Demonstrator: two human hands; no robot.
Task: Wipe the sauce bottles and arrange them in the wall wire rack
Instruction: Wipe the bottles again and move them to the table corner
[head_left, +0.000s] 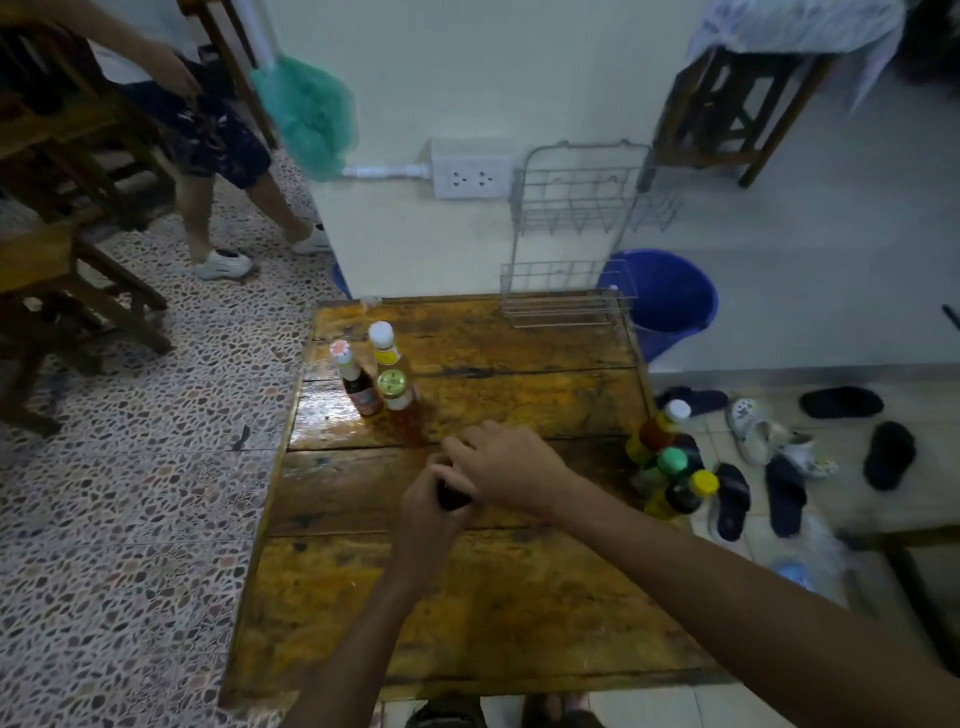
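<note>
My left hand (431, 512) grips a dark sauce bottle (453, 496) that stands on the wooden table (467, 597). Over the bottle's top lies my right hand (506, 465), hiding the cap. Three sauce bottles stand together at the table's far left: one with a pink cap (356, 382), one with a white cap (385, 348), one with a gold lid (400, 405). At the table's right edge stands another group of bottles (667, 460) with white, green and yellow caps. The wire rack (571, 234) hangs on the wall above the table's far edge. No cloth is visible.
A blue bucket (670, 296) stands behind the table's right corner. Shoes and slippers (779, 457) lie on the floor to the right. Another person's legs (223, 171) and wooden chairs (67, 208) are at the far left. A wall socket (471, 176) sits left of the rack.
</note>
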